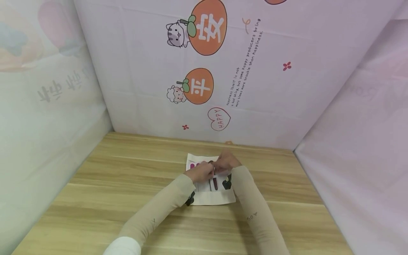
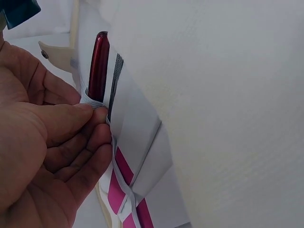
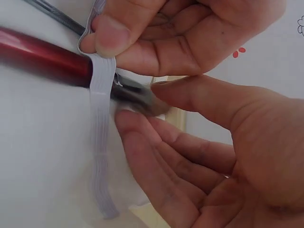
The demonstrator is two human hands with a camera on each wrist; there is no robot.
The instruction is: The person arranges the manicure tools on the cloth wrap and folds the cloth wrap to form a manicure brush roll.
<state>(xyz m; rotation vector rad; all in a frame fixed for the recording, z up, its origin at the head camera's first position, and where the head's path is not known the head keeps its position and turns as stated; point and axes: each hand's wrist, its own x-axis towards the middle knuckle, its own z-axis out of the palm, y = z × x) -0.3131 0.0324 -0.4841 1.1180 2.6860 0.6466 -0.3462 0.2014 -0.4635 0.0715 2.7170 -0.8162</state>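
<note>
In the head view my left hand (image 1: 200,172) and right hand (image 1: 226,161) meet over a white fold-out case (image 1: 210,199) on the table. My left thumb and fingers pinch a white elastic band (image 3: 100,142). A shiny dark red tool (image 3: 47,61) runs under this band. Beyond the band, its metallic neck and blurred brownish end lie between the thumb and fingers of my right hand, which pinches it. Beside it a slim dark metal tool (image 2: 115,80) also passes behind the band. Pink pieces (image 2: 117,190) sit farther along the band.
The wooden table (image 1: 127,180) extends around the case. Printed white sheeting (image 1: 153,88) rises behind and on both sides. A cream strap with a snap (image 2: 59,54) sticks out from the case edge. Dark wrist cameras (image 1: 190,199) hang close over the case.
</note>
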